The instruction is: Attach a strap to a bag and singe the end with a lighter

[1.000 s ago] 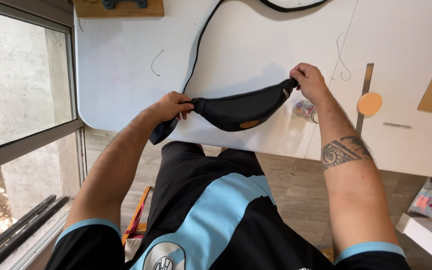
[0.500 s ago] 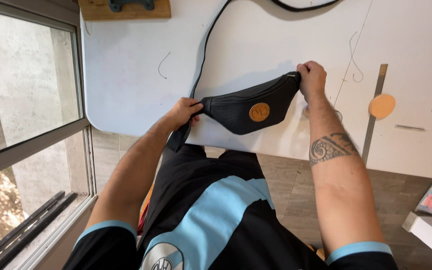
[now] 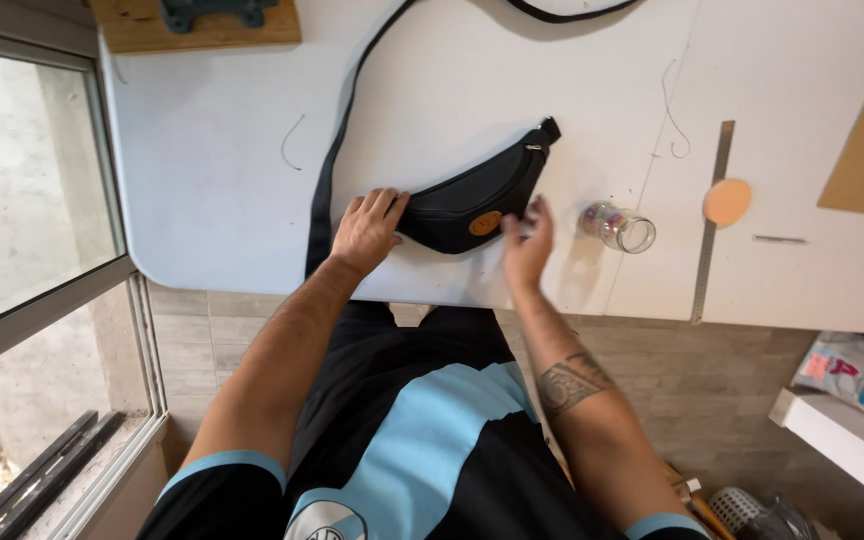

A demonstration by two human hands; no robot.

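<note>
A black pouch (image 3: 477, 195) with an orange round patch is laid flat on the white table (image 3: 512, 80), near its front edge. Its left end is pressed down by the left hand (image 3: 367, 230), fingers together. The right hand (image 3: 527, 245) is blurred, open, just beside the pouch's right lower edge; contact cannot be told. A glass jar (image 3: 620, 226) lies nearby.
</note>
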